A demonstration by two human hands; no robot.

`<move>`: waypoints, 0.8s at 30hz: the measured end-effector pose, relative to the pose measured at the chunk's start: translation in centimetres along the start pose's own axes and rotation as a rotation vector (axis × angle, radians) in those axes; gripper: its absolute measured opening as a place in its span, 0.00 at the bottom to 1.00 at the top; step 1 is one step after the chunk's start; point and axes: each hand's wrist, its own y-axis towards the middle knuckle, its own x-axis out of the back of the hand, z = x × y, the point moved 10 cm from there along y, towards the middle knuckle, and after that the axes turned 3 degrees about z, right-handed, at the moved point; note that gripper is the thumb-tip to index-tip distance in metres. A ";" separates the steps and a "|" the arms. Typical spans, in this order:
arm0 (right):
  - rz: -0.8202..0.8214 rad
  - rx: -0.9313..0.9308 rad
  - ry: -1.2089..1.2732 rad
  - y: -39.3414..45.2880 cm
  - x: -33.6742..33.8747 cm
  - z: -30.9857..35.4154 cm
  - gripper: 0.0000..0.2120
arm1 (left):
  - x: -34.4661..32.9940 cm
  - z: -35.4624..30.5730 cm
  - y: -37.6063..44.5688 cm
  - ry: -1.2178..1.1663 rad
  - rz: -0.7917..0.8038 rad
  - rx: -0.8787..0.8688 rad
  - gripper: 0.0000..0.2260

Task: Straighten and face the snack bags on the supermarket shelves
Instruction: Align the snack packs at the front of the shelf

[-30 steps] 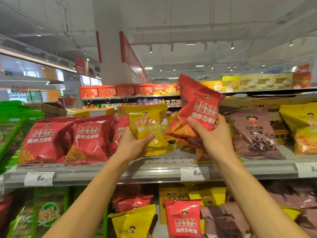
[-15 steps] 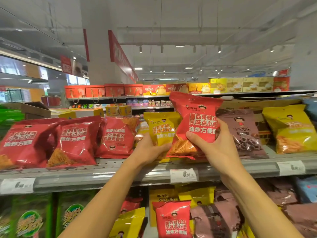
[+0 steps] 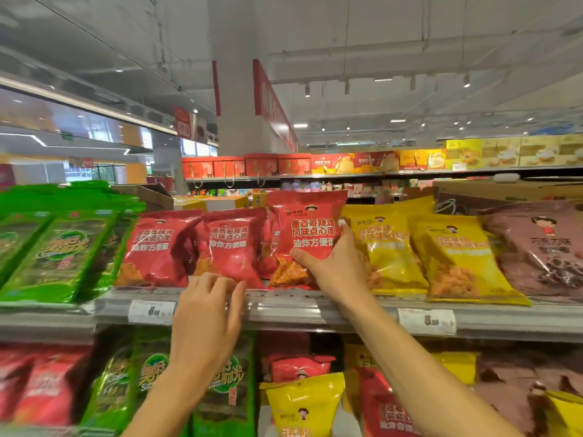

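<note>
- Our right hand (image 3: 334, 272) has its fingers clamped on the red bag (image 3: 307, 234), upright at the shelf (image 3: 284, 305) front beside the yellow bags (image 3: 383, 247); let go early and it could tip forward.
- Our left hand (image 3: 208, 313) hangs with loose fingers apart, empty, near the edge; it might nudge the middle red bag (image 3: 232, 244) askew.

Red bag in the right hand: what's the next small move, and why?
Probably set the red bag down upright and let go. The right hand holds it at the end of the red row, beside the yellow bags, label facing front, its bottom about at the shelf edge. The left hand hangs open below the row.
</note>
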 end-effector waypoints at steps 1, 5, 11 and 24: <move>0.013 -0.036 -0.037 0.3 -0.9 -0.4 0.42 | -0.2 0.5 -0.3 -0.013 0.011 -0.008 0.11; 0.051 -0.100 -0.182 0.9 -2.5 -1.4 0.40 | -1.2 1.1 -0.8 -0.017 0.014 -0.051 0.10; 0.166 -0.140 -0.307 0.9 -3.5 -1.6 0.50 | -2.6 1.8 -1.2 0.031 -0.015 0.000 0.15; 0.039 0.120 -0.484 -3.0 -0.5 0.3 0.41 | -1.9 0.7 -0.7 0.000 -0.161 0.134 0.18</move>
